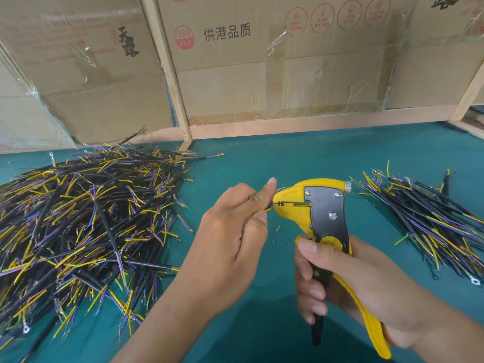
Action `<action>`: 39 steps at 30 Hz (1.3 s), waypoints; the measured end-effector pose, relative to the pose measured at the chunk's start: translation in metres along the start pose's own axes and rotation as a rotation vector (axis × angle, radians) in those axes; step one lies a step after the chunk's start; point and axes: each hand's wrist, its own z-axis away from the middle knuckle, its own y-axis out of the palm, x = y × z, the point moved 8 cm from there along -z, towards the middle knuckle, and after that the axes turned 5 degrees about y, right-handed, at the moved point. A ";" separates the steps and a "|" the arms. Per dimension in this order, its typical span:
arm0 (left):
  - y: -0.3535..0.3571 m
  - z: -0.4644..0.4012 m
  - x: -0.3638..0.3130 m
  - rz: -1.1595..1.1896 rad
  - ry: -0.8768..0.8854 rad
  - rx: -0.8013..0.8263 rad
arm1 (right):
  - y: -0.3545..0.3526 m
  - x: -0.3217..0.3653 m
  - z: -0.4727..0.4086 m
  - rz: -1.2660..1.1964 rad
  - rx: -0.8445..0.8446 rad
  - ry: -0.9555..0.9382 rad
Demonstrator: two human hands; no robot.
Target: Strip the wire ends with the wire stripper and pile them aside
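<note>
- At a green-topped workbench [301,158], a person's right hand [348,286] grips the yellow-and-black wire stripper [323,213], fingers curled round its two handles, thumb laid across the pivot, the tool's head pointing left.
- The left hand [233,231] pinches a short wire [267,208] between thumb and curled fingers, right at the stripper's nose; only a yellow tip of it shows past the fingers (the rest is hidden inside the hand).
- A thin bare end runs from that tip into the tool's mouth, which looks closed on it, though how tightly cannot be told from here.
- To the person's left sprawls a big heap of cut wires [78,226], black-sheathed with yellow, blue and purple cores, some ending in ring terminals.
- To the right, well apart from the heap, lies a smaller pile of wires [429,224], more neatly aligned, their ends fanned toward the hands.
- A few snipped bits of insulation [278,228] lie on the bench between the two hands, just below the stripper's head.
- Behind the bench stand cardboard boxes [235,61] printed with red stamps and black characters, wrapped in clear film and framed by pale wooden posts [170,74].
</note>
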 end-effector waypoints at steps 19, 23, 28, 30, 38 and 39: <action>0.003 0.000 0.008 0.052 -0.027 0.015 | -0.018 0.003 0.003 0.013 -0.120 0.041; 0.001 0.000 0.013 0.041 -0.037 0.006 | -0.020 0.004 0.002 -0.014 -0.121 0.039; -0.025 -0.006 0.033 0.015 -0.094 -0.134 | -0.048 0.028 0.003 -0.176 -0.249 -0.062; -0.023 -0.005 0.030 0.004 -0.076 -0.114 | -0.052 0.028 0.000 -0.217 -0.272 -0.087; -0.006 -0.006 0.029 -0.116 -0.057 -0.043 | -0.050 -0.005 -0.019 -0.360 -0.242 0.031; -0.003 -0.005 0.029 -0.105 -0.078 -0.038 | -0.049 -0.008 -0.021 -0.373 -0.241 0.053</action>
